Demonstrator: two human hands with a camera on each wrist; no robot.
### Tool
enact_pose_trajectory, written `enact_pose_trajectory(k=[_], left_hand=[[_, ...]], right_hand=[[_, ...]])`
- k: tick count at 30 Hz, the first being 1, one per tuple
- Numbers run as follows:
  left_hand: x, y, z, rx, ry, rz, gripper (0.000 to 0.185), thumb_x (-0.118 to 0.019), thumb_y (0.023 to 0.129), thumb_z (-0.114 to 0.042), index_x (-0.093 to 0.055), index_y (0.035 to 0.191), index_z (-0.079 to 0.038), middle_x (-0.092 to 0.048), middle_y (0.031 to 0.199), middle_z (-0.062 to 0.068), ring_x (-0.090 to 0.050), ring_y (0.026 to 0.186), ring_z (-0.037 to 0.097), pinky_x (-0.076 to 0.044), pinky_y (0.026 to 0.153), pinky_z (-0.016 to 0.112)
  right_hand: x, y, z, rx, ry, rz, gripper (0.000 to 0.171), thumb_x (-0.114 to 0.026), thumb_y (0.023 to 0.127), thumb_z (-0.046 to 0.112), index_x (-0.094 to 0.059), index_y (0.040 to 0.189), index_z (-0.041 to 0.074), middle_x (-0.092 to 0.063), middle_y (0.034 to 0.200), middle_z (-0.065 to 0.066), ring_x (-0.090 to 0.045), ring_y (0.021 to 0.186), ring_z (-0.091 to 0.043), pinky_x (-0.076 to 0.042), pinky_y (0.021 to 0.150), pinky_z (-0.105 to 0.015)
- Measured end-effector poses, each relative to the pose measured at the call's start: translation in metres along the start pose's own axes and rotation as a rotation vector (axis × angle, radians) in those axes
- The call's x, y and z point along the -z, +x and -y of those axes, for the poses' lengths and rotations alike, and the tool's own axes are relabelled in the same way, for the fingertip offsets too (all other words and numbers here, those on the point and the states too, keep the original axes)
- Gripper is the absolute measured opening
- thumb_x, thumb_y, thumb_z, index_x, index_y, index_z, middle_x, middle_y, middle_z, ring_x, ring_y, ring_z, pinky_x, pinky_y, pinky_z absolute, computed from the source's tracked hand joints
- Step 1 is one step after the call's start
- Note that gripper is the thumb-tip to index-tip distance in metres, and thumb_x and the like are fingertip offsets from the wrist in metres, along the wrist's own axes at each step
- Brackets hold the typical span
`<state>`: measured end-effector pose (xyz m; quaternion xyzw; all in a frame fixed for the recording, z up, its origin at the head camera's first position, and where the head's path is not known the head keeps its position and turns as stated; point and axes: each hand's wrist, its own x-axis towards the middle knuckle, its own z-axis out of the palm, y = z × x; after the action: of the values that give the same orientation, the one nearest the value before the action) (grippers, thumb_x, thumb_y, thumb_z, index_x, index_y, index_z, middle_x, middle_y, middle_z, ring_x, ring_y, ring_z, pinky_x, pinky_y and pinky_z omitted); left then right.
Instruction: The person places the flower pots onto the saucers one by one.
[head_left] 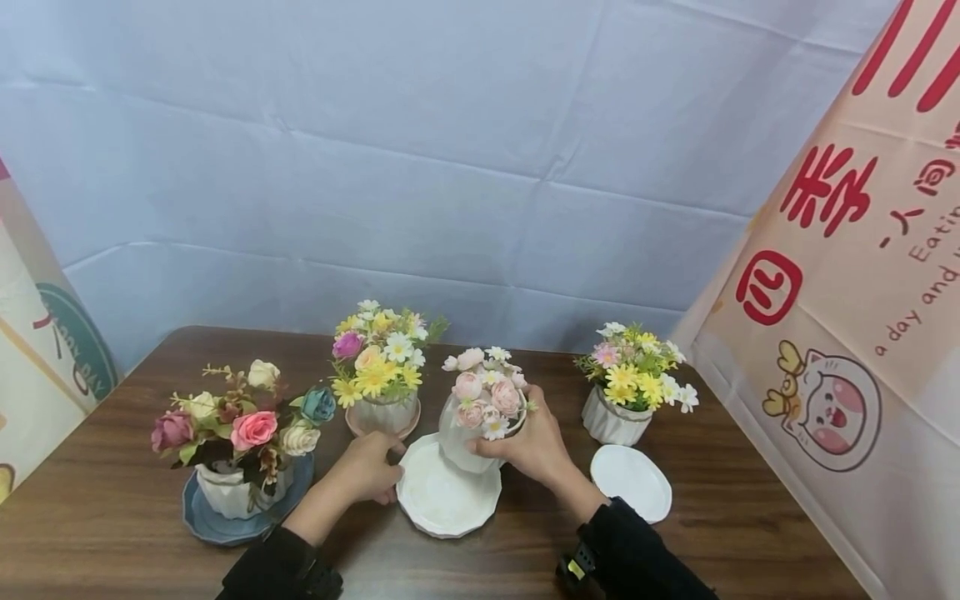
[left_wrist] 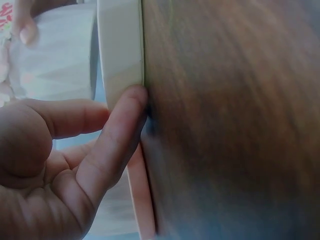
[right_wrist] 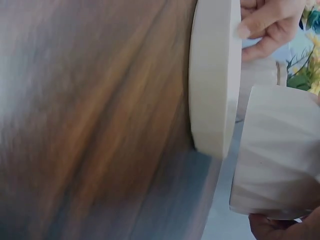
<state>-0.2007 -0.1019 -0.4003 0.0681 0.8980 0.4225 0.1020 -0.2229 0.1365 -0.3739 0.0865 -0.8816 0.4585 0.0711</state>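
Note:
On the brown table [head_left: 112,500] lies a white saucer [head_left: 442,500] with an angular rim. My left hand [head_left: 367,475] pinches its left rim; in the left wrist view a fingertip [left_wrist: 131,107] presses the saucer edge [left_wrist: 120,50] where it meets the wood. My right hand [head_left: 528,446] grips a ribbed white pot of pink flowers [head_left: 480,417], held over the saucer's far side. The right wrist view shows the pot [right_wrist: 280,150] just off the saucer [right_wrist: 215,75], apart from it, with the left hand's fingers [right_wrist: 265,25] on the rim.
A rose pot on a blue saucer [head_left: 225,521] stands at the left. Behind is a daisy pot on a pink saucer [head_left: 378,408]. To the right are another white daisy pot [head_left: 615,417] and an empty white saucer [head_left: 630,482]. A banner [head_left: 862,333] borders the right side.

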Motion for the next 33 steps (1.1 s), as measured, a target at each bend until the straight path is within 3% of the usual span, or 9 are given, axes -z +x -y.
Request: enact_pose_trajectory(k=[15,21,33], left_hand=[[-0.002,-0.002,0.001,-0.015,-0.044,-0.011,0.028,-0.057,0.079,0.007,-0.057,0.106,0.014,-0.055,0.059,0.009,-0.058,0.044,0.018,-0.050,0.042,0.030],[0.000,-0.002,-0.001,-0.005,-0.055,0.000,0.028,-0.057,0.081,0.006,-0.056,0.108,0.014,-0.056,0.056,0.009,-0.059,0.045,0.020,-0.051,0.043,0.031],[0.002,-0.003,-0.004,0.024,-0.076,0.024,0.027,-0.058,0.083,0.006,-0.055,0.109,0.014,-0.056,0.059,0.010,-0.060,0.048,0.020,-0.052,0.045,0.031]], right_hand=[[-0.012,-0.022,0.010,0.061,0.075,0.085,0.096,-0.091,0.049,0.034,-0.040,0.124,0.004,-0.054,0.116,-0.009,-0.054,0.104,-0.021,-0.043,0.087,-0.040],[-0.014,-0.027,0.013,0.074,0.067,0.147,0.096,-0.090,0.050,0.035,-0.039,0.125,0.004,-0.054,0.115,-0.009,-0.053,0.104,-0.022,-0.043,0.086,-0.040],[-0.018,-0.033,0.010,0.082,0.052,0.189,0.098,-0.089,0.052,0.038,-0.038,0.127,0.001,-0.054,0.116,-0.011,-0.053,0.105,-0.023,-0.043,0.086,-0.040]])
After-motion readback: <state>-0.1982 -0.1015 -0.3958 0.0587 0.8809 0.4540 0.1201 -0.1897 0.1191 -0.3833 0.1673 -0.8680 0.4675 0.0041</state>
